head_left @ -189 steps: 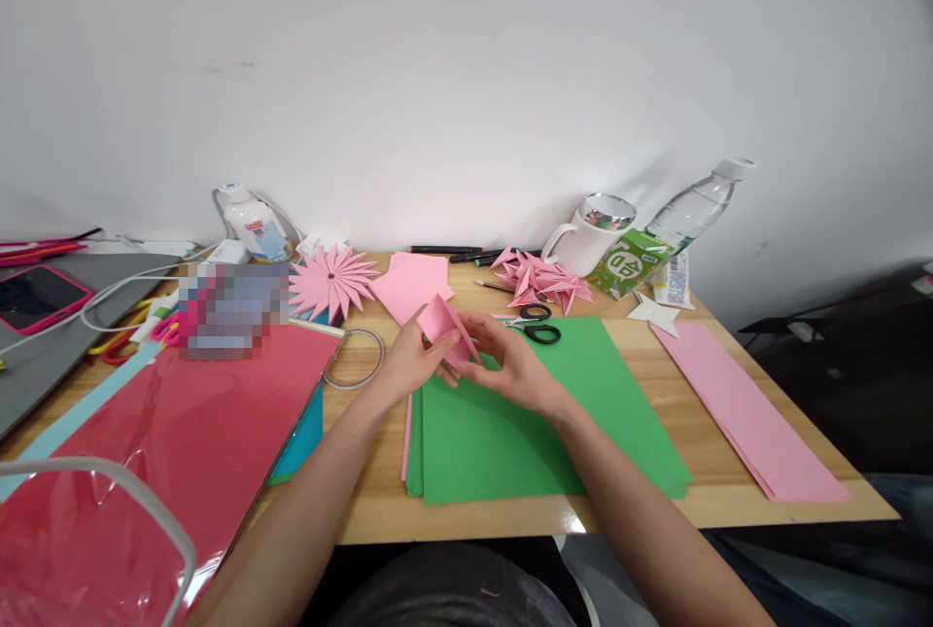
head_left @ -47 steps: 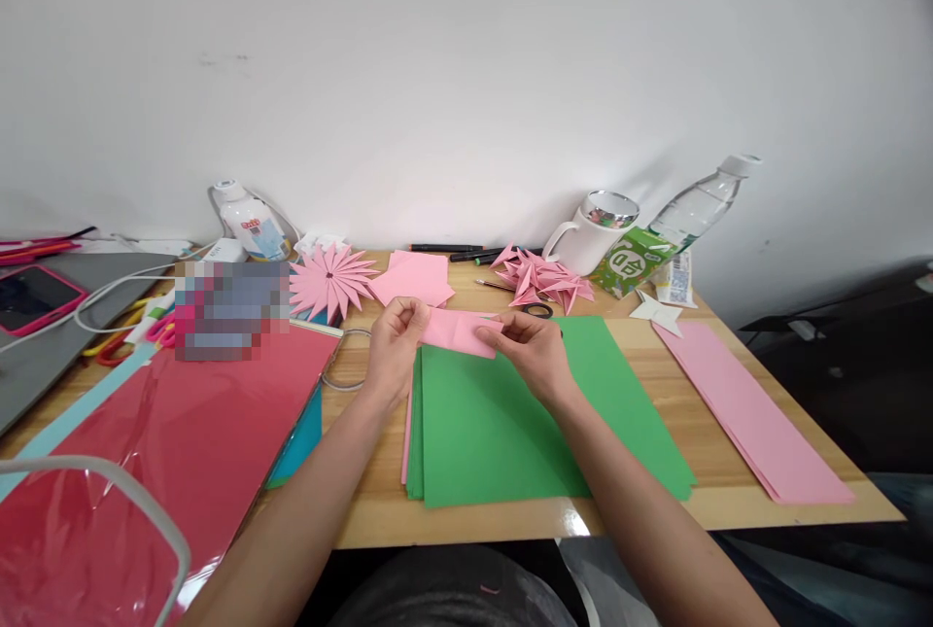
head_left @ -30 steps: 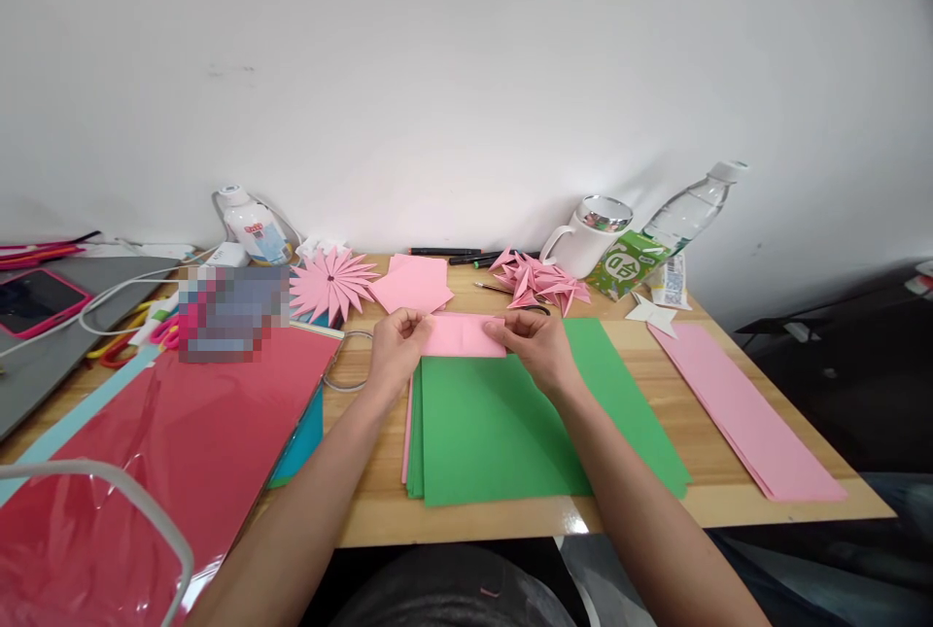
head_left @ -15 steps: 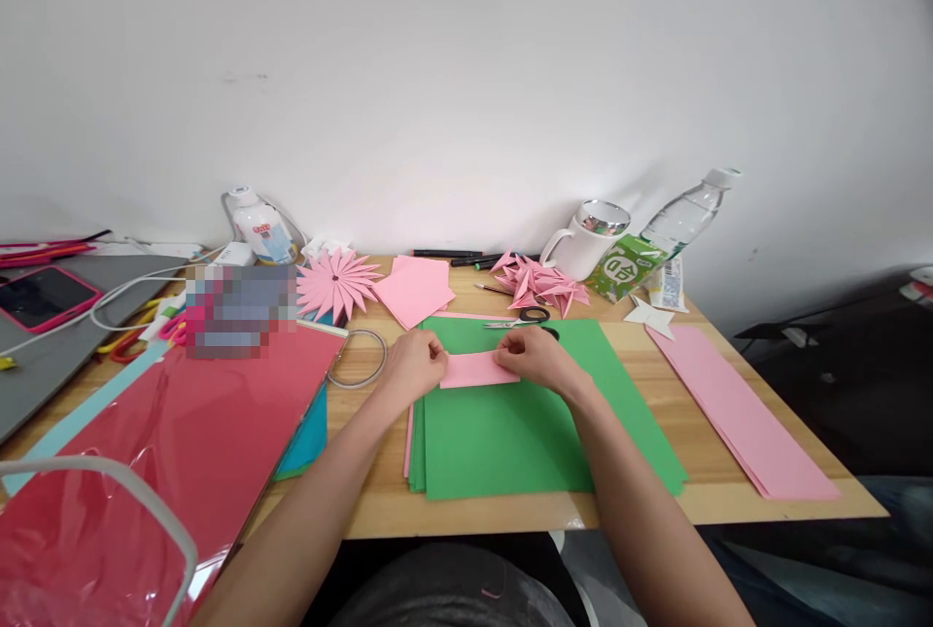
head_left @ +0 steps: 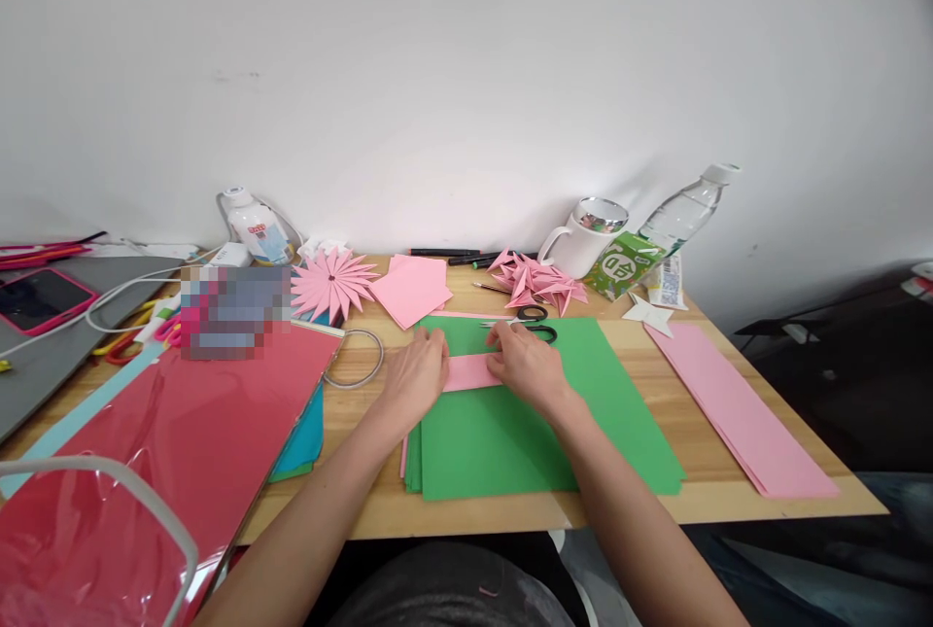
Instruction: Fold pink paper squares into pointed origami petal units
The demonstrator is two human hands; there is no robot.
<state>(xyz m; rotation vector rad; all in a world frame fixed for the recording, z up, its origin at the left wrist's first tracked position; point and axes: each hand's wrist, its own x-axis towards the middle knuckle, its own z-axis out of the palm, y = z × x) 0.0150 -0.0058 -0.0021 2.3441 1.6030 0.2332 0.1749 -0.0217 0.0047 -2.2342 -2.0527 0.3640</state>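
A folded strip of pink paper (head_left: pixel 472 372) lies across a stack of green paper sheets (head_left: pixel 502 452). My left hand (head_left: pixel 417 372) is closed at the strip's left end, its fingertips pressed on the paper. At the right end, my right hand (head_left: pixel 531 369) has its fingers bent down onto the strip and covers that end. Just behind the right hand are scissors with black handles (head_left: pixel 540 332); the hand hides part of them.
Pink square sheets (head_left: pixel 415 287), a pink paper star wheel (head_left: pixel 333 281) and folded pink pieces (head_left: pixel 535 282) sit along the back. A white mug (head_left: pixel 587 243) and green carton (head_left: pixel 619 267) stand back right. Pink strips (head_left: pixel 743 413) lie right, a red folder (head_left: pixel 182 433) left.
Both hands have shifted from pinching the strip's ends to pressing down with bent fingers. The right hand has moved slightly left, covering more of the strip. The view has shifted a little.
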